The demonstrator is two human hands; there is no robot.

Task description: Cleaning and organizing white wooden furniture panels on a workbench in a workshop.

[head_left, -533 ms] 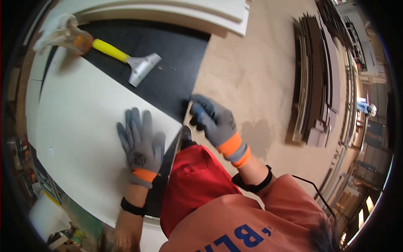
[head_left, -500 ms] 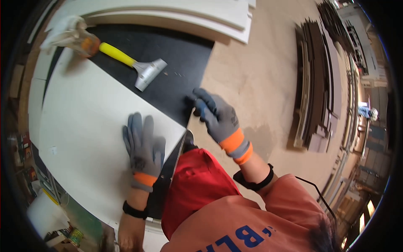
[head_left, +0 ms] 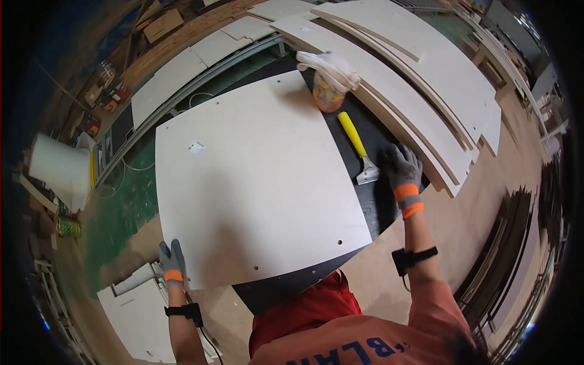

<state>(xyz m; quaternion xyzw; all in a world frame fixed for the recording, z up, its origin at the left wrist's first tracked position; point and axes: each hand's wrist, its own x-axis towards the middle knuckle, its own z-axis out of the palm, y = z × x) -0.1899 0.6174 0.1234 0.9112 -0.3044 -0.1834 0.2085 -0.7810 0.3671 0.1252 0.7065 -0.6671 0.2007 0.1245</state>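
Observation:
A large white panel [head_left: 261, 164] with small holes near its edges lies on a black work surface [head_left: 384, 204]. My left hand [head_left: 172, 263], in a grey glove with an orange cuff, is at the panel's near left corner, fingers stretched; whether it touches the edge is unclear. My right hand [head_left: 404, 169], gloved alike, is over the black surface beside the stacked boards, fingers spread and holding nothing visible. Just left of it lies a scraper [head_left: 354, 143] with a yellow handle and a broad metal head. Beyond stands a tub [head_left: 328, 94] with a white cloth [head_left: 325, 64] draped over it.
Long white boards [head_left: 389, 91] are stacked along the far right. A metal rail [head_left: 201, 94] and more white boards [head_left: 167, 79] run behind the panel. White pieces [head_left: 137, 316] lie low at left; dark strips [head_left: 499, 249] are on the floor at right.
My view has swung, bringing the whole panel into sight. My left hand has gone from lying flat on the panel to its near left corner; my right hand is now beside the scraper.

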